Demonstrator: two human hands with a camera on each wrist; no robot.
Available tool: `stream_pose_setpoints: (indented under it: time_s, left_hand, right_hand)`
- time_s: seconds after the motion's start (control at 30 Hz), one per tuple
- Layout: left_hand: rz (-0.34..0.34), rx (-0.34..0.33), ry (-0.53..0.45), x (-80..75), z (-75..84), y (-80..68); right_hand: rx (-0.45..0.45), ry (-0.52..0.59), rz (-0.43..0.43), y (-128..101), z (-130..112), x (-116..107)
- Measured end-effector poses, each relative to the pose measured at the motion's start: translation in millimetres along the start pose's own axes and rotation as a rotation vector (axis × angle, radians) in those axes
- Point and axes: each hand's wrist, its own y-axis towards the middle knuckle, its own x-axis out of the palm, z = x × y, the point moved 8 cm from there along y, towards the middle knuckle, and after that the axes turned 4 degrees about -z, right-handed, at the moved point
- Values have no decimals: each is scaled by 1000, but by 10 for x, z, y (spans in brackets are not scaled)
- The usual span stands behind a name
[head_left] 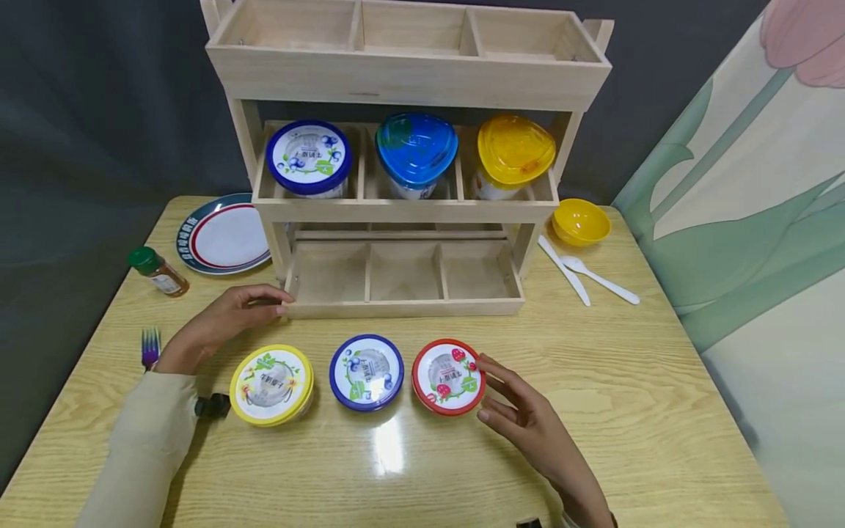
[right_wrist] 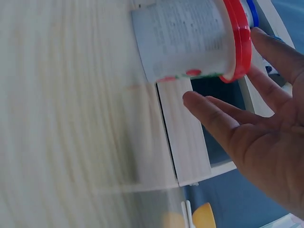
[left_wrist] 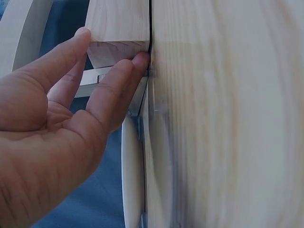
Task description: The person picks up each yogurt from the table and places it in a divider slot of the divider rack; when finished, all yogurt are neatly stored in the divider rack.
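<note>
My left hand [head_left: 224, 320] is at the left front corner of a wooden shelf [head_left: 403, 309], its fingertips touching the end of the bottom tier. In the left wrist view, its fingers [left_wrist: 102, 95] lie against the wood without wrapping round it. My right hand [head_left: 543, 431] is beside a red-lidded tub [head_left: 449, 377] with strawberries on the lid. Its fingers [right_wrist: 213, 114] are spread, and one fingertip is at the lid's rim; whether it presses there, I cannot tell. A blue-lidded tub [head_left: 366, 372] and a yellow-lidded tub [head_left: 272, 386] stand in line to the left.
On the middle tier sit a blueberry tub [head_left: 309, 158], a blue-lidded container [head_left: 417, 150] and a yellow-lidded container [head_left: 516, 150]. Left are a plate [head_left: 227, 235], a spice jar [head_left: 158, 271] and a fork [head_left: 150, 347]. Right are a yellow bowl [head_left: 581, 222], white knife [head_left: 565, 271] and spoon [head_left: 601, 279].
</note>
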Motion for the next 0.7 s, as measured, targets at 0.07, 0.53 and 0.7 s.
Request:
stream_pose_setpoints:
  time_s: [0.07, 0.53, 0.7]
  left_hand:
    - [2, 0, 0, -3, 1, -3]
    - [1, 3, 3, -15, -23, -31]
    - [-1, 22, 5, -6, 4, -21]
  right_hand:
    - [-8, 13, -17, 8, 7, 42]
    - [-3, -91, -22, 131, 82, 153]
    - [-20, -42, -16, 154, 103, 169]
